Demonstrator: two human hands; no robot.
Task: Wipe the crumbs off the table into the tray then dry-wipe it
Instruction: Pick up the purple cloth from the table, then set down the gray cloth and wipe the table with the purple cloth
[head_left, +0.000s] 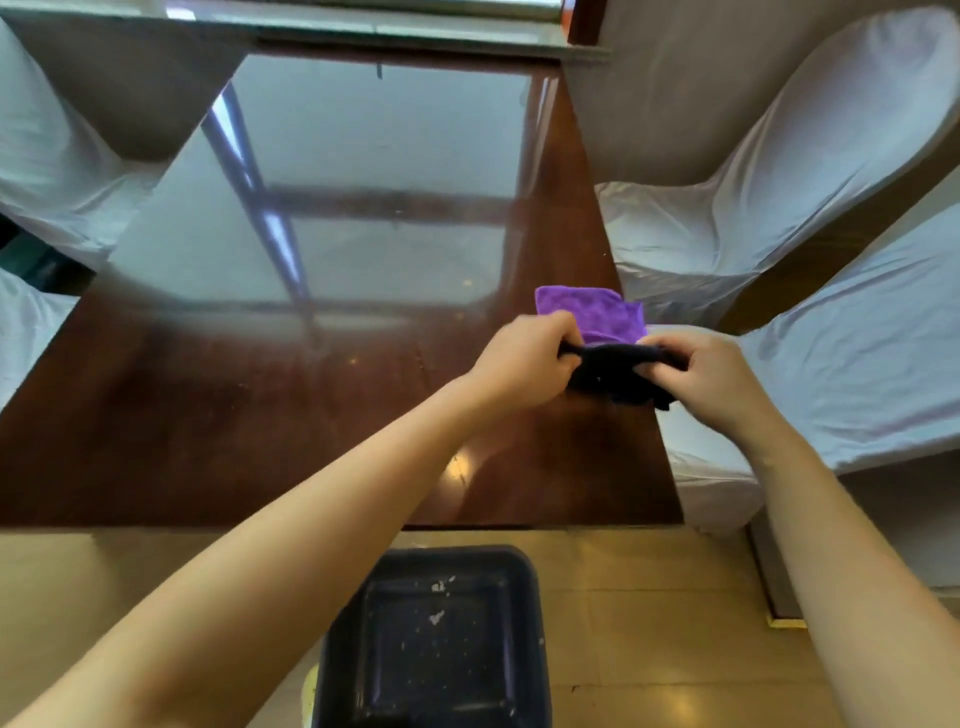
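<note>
A glossy dark wooden table (260, 415) fills the middle of the head view. Over its right edge, my left hand (524, 364) and my right hand (711, 379) both grip a black cloth (618, 371), stretched between them just above the tabletop. A folded purple cloth (592, 312) lies on the table right behind the black one. Below the near table edge, a dark tray (530, 587) sits low by my body, with several pale crumbs scattered inside it.
Chairs in white covers stand to the right (779, 182), near right (857, 364) and left (47, 171) of the table. A window ledge (363, 31) runs along the far side. The floor (649, 623) under the tray is tan tile.
</note>
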